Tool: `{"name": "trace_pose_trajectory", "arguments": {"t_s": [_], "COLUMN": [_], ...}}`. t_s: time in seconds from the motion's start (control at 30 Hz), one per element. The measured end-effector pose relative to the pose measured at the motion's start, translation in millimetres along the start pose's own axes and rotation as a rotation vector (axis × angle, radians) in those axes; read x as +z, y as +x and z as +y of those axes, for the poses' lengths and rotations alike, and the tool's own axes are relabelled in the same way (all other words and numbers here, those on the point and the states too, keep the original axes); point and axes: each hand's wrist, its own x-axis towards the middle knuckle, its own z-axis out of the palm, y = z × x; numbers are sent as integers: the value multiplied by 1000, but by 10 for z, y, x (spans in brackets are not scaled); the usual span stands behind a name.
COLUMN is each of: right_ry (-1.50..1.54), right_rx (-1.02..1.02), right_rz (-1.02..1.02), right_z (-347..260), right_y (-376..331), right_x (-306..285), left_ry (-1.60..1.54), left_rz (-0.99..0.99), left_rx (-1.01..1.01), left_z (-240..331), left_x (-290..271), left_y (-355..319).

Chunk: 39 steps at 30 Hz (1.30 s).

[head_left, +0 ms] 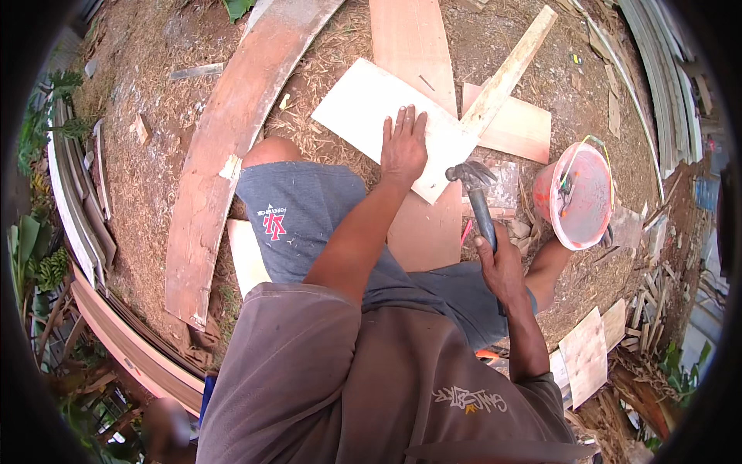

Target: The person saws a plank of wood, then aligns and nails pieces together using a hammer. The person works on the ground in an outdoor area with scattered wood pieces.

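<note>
My left hand (pixel 404 147) lies flat on a pale rectangular plywood piece (pixel 352 100), fingers stretched toward its far edge. A claw hammer (pixel 481 203) is in my right hand (pixel 504 263), its head up beside the plywood's right corner. The plywood lies across a long reddish plank (pixel 411 39). A thin nail (pixel 427 83) shows near the plywood's far edge; whether it is driven in or lying loose I cannot tell. One end of a narrow wooden batten (pixel 512 68) meets the plywood's right side.
Another plywood piece (pixel 518 127) lies under the batten. A pinkish bucket (pixel 545 193) with a handle stands at the right. On the left a long, wide board (pixel 205 201) lies by my knee. Stacked boards (pixel 666 85) line the far right, and scrap wood litters the ground.
</note>
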Motion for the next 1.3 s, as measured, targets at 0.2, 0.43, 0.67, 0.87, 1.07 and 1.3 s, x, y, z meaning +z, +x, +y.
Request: {"name": "trace_pose_trajectory", "arguments": {"t_s": [0.2, 0.43, 0.67, 0.87, 1.07, 1.3], "right_ry": [875, 0, 898, 37, 780, -15], "right_rx": [-377, 351, -494, 95, -180, -118], "right_rz": [527, -357, 484, -97, 329, 48], "right_z": [-172, 18, -318, -114, -226, 4], "right_y": [-191, 109, -4, 165, -11, 142], "right_x": [-206, 65, -302, 185, -195, 235], "left_ry": [11, -30, -17, 15, -15, -63], "left_rz": [-26, -55, 2, -52, 2, 16], "left_rx": [1, -9, -1, -19, 3, -12], "left_z": [-23, -8, -16, -7, -24, -29], "left_x": [31, 14, 18, -12, 8, 1], "left_y": [-7, -57, -11, 22, 4, 27]}}
